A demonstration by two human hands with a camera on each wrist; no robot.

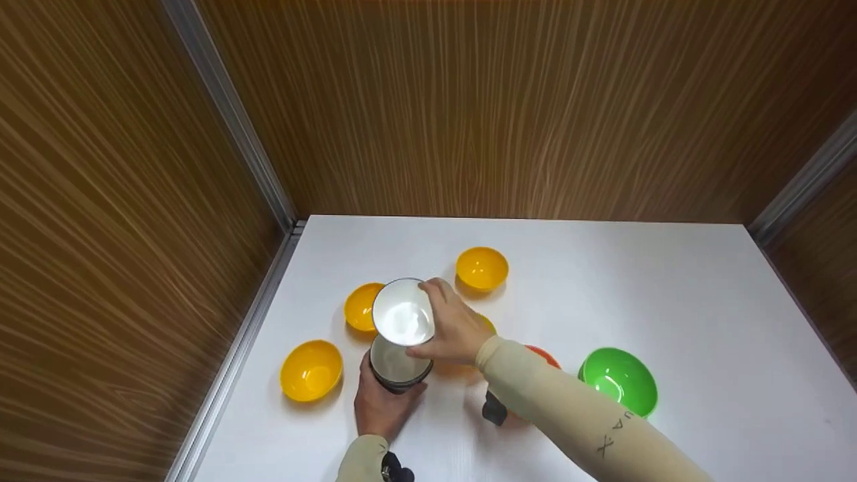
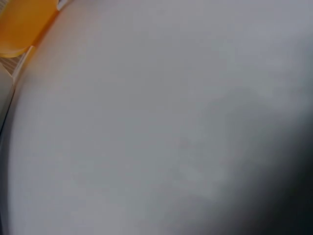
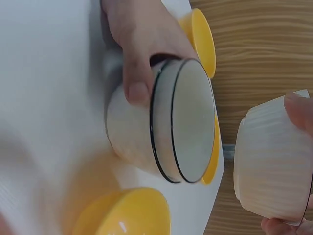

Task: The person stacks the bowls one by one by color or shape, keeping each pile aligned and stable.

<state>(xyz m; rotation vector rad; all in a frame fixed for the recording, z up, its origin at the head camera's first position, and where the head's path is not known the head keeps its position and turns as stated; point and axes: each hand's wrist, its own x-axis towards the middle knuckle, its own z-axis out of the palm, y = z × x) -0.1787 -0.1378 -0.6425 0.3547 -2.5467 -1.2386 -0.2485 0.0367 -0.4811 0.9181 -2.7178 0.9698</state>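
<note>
From the head view, the right hand (image 1: 452, 328) grips a white ribbed bowl (image 1: 403, 312) lifted above the nested black-rimmed bowls (image 1: 396, 365), which the left hand (image 1: 381, 402) clasps on the white table (image 1: 669, 281). Unstacking seems underway. The left wrist view shows only blurred table. In the right wrist view, the lifted bowl hangs apart from the stack; next it likely needs a free spot among the yellow bowls (image 3: 124, 213).
</note>
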